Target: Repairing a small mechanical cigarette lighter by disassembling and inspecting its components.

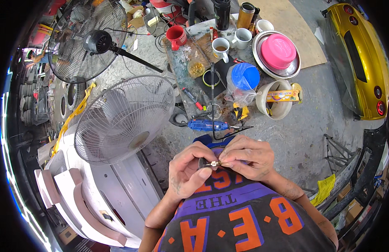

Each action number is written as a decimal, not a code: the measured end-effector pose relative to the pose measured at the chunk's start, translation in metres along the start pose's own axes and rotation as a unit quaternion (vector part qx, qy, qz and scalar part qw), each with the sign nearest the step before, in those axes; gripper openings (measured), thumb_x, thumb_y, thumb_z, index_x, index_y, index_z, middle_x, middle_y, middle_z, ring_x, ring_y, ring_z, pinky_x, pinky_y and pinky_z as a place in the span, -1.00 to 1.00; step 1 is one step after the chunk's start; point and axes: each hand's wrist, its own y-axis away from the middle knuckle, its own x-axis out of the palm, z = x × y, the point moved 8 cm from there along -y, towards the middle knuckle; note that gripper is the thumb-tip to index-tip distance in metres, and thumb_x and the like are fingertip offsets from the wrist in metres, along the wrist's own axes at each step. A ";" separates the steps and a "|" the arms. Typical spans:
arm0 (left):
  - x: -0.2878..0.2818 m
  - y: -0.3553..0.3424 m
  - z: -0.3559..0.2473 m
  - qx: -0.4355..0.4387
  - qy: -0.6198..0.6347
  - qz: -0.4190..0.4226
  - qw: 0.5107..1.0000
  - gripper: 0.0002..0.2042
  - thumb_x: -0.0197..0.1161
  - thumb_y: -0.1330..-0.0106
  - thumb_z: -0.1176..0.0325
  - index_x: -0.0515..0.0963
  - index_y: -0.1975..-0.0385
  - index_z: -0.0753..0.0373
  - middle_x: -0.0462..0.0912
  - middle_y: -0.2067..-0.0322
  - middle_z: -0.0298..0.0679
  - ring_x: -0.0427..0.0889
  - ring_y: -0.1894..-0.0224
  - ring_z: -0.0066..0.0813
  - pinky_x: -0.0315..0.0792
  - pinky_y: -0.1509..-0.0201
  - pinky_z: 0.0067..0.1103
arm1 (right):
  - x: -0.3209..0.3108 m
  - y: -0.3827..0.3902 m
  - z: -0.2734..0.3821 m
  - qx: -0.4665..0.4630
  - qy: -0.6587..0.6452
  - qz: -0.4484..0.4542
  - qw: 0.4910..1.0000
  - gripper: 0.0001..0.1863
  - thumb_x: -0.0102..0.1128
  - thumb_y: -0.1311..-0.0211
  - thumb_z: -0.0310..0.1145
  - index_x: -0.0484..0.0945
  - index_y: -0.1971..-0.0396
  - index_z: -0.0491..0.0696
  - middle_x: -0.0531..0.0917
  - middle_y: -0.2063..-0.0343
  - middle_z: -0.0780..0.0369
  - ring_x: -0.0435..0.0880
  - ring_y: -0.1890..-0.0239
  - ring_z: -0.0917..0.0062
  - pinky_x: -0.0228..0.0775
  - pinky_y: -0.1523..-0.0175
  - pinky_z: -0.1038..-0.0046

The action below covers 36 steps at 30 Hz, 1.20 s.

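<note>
Close to my chest, both hands meet at a small metal fitting (214, 164), silvery in the middle with brass-coloured ends. My left hand (187, 170) grips its left side, where a dark round disc (202, 163) shows between thumb and fingers. Thumb and fingertips of my right hand (249, 157) pinch the brass-coloured end. Just beyond my hands lies a blue handheld tool (208, 125) with a metal tip and a black cord. What the disc belongs to is partly hidden by my fingers.
The low table ahead holds a red mug (176, 37), white mugs (221, 49), a pink basin (278, 51) in a metal bowl and a blue container (245, 75) in plastic. A white bucket (275, 101) stands front right. Two fans (127, 119) and white body panels (118, 189) occupy the left.
</note>
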 end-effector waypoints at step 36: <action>0.002 -0.009 0.005 0.018 -0.094 0.009 0.995 -0.83 0.32 -0.12 0.66 0.57 0.28 0.40 0.59 0.30 -0.15 0.55 0.24 -0.42 0.43 0.11 -0.56 | -0.007 -0.003 -0.007 -0.030 0.034 0.015 0.999 -0.73 0.38 0.01 -0.60 0.66 0.24 -0.14 0.68 0.32 0.21 0.68 0.30 0.42 0.53 0.20 0.41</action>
